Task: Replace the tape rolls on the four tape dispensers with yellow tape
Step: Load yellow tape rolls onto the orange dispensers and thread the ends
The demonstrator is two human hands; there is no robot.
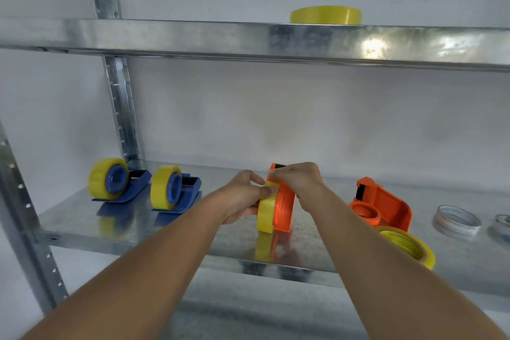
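Both hands' curled grip (pixel 271 188) around upright orange dispenser (pixel 285 210), forearms outstretched.

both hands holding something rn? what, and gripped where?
Left hand grips the yellow tape roll on the upright orange dispenser, on its rim. Right hand pinches the tape's loose end near the dispenser's top.

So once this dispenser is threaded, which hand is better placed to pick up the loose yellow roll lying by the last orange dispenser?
Probably the right hand: the loose yellow roll and the empty orange dispenser lie on its side of the shelf. The left hand would have to cross over.
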